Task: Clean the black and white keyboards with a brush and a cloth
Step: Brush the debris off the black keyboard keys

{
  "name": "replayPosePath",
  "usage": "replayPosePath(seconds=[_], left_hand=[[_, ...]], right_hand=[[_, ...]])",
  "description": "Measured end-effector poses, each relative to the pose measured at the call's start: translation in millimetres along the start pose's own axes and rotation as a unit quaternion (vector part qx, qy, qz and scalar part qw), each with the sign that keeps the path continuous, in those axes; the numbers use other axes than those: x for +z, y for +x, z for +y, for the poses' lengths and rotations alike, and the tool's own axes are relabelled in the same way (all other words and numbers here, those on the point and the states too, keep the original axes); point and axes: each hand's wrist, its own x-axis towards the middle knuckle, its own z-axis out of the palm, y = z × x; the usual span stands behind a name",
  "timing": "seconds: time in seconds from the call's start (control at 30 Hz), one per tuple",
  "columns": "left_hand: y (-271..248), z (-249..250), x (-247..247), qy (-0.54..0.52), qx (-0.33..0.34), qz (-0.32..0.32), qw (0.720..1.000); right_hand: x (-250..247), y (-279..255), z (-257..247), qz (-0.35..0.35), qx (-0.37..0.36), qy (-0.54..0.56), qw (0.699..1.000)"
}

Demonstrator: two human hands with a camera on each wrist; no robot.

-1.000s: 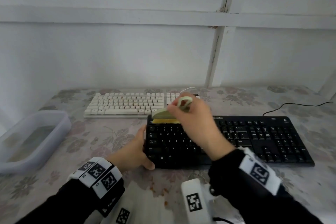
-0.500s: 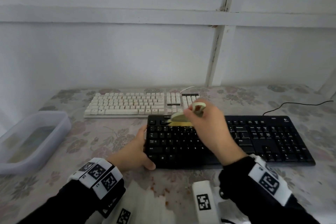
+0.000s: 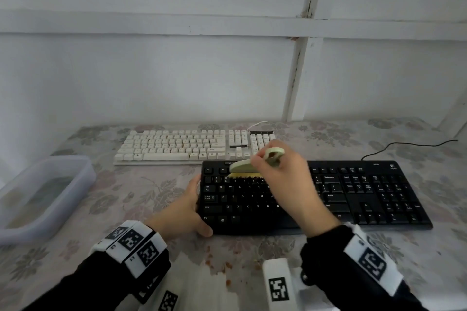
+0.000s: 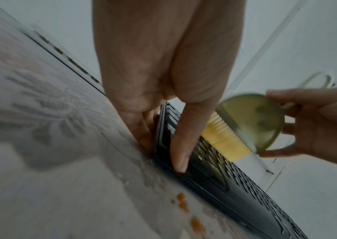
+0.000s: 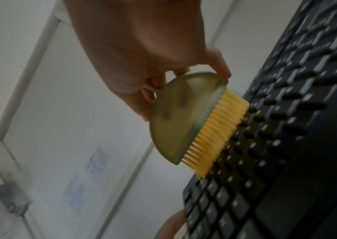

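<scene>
A black keyboard (image 3: 366, 194) lies in front of me, with a white keyboard (image 3: 177, 145) just behind it to the left. My right hand (image 3: 283, 179) grips a pale green brush (image 3: 243, 165) whose yellow bristles (image 5: 214, 134) touch the number row at the black keyboard's upper left. My left hand (image 3: 185, 209) clasps the black keyboard's left end, thumb (image 4: 185, 137) on top and fingers at the edge (image 4: 143, 129). A white cloth (image 3: 199, 293) lies at the table's near edge between my wrists, partly hidden.
A translucent plastic tub (image 3: 38, 194) with water stands at the far left. Orange crumbs (image 3: 227, 266) are scattered on the flowered tablecloth in front of the black keyboard. A black cable (image 3: 409, 145) runs off to the right. A white wall is close behind.
My right hand has swept the brush rightward along the black keyboard's top rows, from the upper-left corner toward the middle. My left hand has kept its hold on the left end.
</scene>
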Motion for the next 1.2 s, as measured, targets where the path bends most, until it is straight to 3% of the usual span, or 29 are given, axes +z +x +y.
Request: replayPosePath(seconds=[0.17, 0.3, 0.43, 0.53, 0.63, 0.87, 1.03, 1.2], left_hand=[[-0.3, -0.5, 0.3, -0.031, -0.006, 0.003, 1.0], [-0.3, -0.8, 0.5, -0.029, -0.01, 0.006, 1.0], [-1.7, 2.1, 1.1, -0.04, -0.013, 0.003, 0.999], [-3.1, 4.4, 1.7, -0.033, -0.003, 0.006, 0.999], [-4.3, 6.6, 2.3, -0.023, 0.002, 0.011, 1.0], [-6.9, 8.2, 2.2, -0.035, -0.007, 0.006, 0.999], [-7.5, 8.4, 1.5, -0.037, -0.019, 0.007, 0.999], [-9.9, 12.3, 3.3, -0.039, -0.022, 0.007, 0.999]], right_hand=[[-46.3, 4.4, 30.2, 0.037, 0.041, -0.018, 0.998], [-58.9, 3.3, 26.3, 0.081, 0.024, -0.008, 0.996], [-25.8, -4.1, 0.8, 0.028, -0.013, 0.072, 0.997], [13.5, -4.0, -11.4, -0.016, -0.046, 0.029, 0.998], [33.1, -2.5, -10.7, -0.015, -0.056, -0.004, 0.998], [-25.6, -0.1, 24.3, 0.066, -0.006, -0.06, 0.996], [-50.7, 0.7, 27.2, 0.079, 0.008, 0.056, 0.995], [-72.2, 3.1, 53.2, 0.109, 0.04, 0.024, 0.993]])
